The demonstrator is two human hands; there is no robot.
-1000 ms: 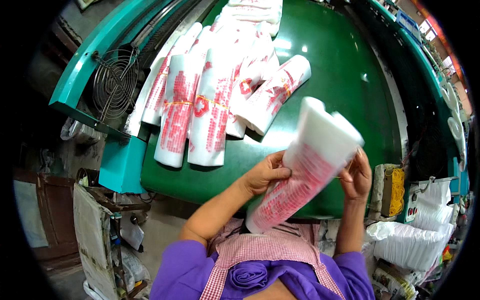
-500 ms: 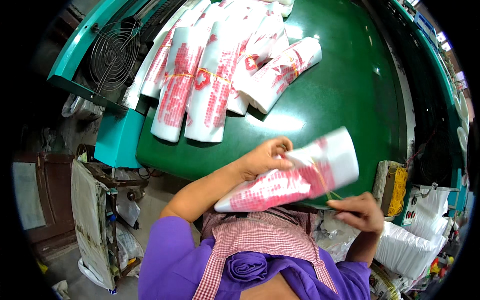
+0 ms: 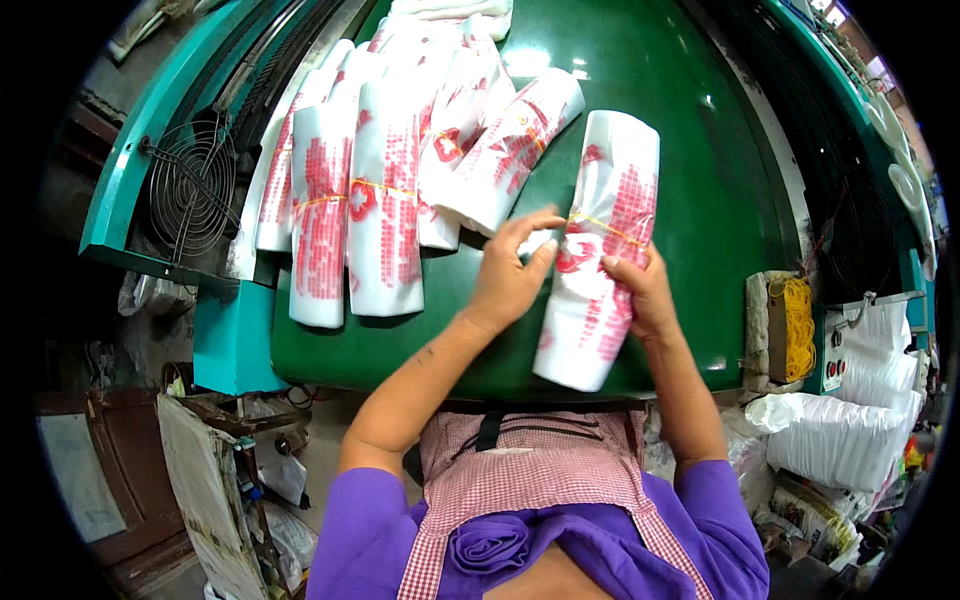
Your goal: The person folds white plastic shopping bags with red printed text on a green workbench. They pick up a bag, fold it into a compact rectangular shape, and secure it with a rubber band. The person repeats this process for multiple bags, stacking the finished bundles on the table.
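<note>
A roll of white plastic bags with red print (image 3: 603,310) stands out over the right part of the green table, a yellow rubber band round its middle. My right hand (image 3: 645,290) is wrapped round its right side, thumb across the front. Beside its left edge, my left hand (image 3: 515,270) has its fingers apart and holds nothing; whether a fingertip touches the roll I cannot tell. Several like rolls lie heaped to the left, among them a banded roll (image 3: 388,250) and a slanting roll (image 3: 515,150) nearest my left hand.
The green table (image 3: 700,200) runs away from me between dark side rails. A round wire fan guard (image 3: 192,190) is at the left. Yellow rubber bands (image 3: 797,330) fill a holder at the right table edge, above stacked white bags (image 3: 850,430).
The roll has swung from lying across my front to nearly upright, farther over the table. My right hand has gone from pulling the rubber band to gripping the roll; my left hand has let go.
</note>
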